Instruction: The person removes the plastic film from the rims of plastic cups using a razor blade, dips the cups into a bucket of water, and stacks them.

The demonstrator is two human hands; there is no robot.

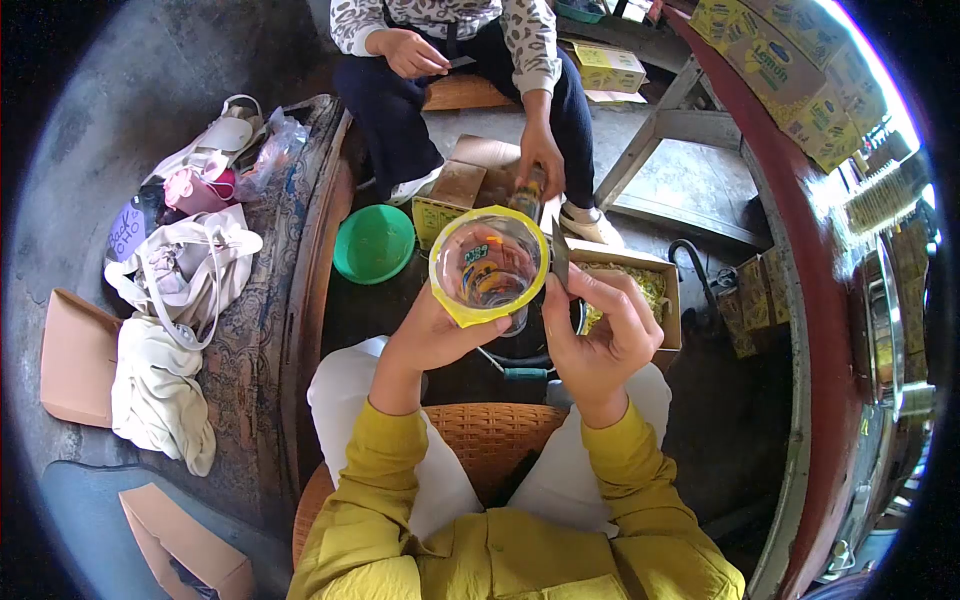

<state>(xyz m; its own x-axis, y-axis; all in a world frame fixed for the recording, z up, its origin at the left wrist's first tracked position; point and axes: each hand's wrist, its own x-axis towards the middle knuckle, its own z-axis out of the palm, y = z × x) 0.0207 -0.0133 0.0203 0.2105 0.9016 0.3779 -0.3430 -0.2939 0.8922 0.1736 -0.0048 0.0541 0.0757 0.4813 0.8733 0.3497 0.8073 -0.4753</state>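
Observation:
My left hand (435, 335) is closed around a clear cup (490, 262) with a yellow rim and printed markings. The cup's round opening faces up toward me, and its rim has an uneven edge with small tabs. Between the thumb and fingers of my right hand (605, 325) is a narrow dark knife blade (559, 250). It stands right beside the cup's right rim; whether it touches cannot be made out. The knife's handle is hidden by my fingers.
Opposite me sits another person, one hand (541, 155) holding a small clear item. A green basin (374, 245), an open carton (465, 170) and a box of yellow scraps (640, 290) stand on the floor. Bags (190, 265) lie on the left bench; a red-edged table (815, 400) stands right.

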